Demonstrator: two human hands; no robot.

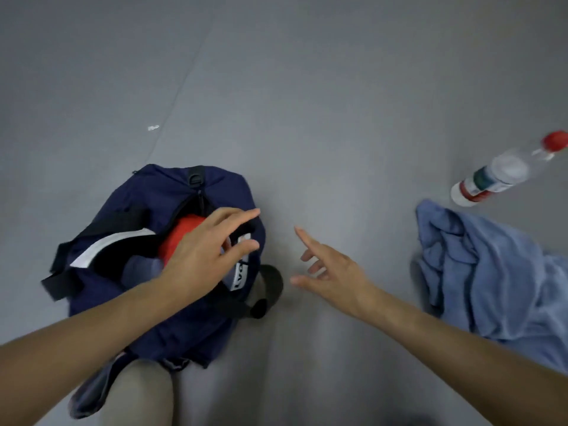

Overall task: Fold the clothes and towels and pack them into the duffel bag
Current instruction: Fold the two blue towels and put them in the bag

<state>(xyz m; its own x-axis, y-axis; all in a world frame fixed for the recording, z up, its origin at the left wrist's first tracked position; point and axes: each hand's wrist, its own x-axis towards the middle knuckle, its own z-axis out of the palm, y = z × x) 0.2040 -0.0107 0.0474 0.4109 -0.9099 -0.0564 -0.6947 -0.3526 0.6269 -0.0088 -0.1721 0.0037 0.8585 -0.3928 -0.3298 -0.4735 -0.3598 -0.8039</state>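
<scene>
A navy duffel bag [144, 210] lies unzipped on the grey floor at the left. A red garment [178, 241] and a grey-blue one [138, 269] show through its opening. My left hand [209, 244] hovers over the opening with fingers spread and holds nothing. My right hand [325, 269] is open in the air to the right of the bag, fingers pointing up and left. A crumpled light blue cloth [491, 272] lies unfolded on the floor at the right, apart from both hands.
A clear plastic bottle [498, 173] with a red cap lies on the floor above the blue cloth. My knee [144, 392] and foot [264, 290] are beside the bag. A small white scrap [153, 127] lies farther out on the grey floor [307, 87].
</scene>
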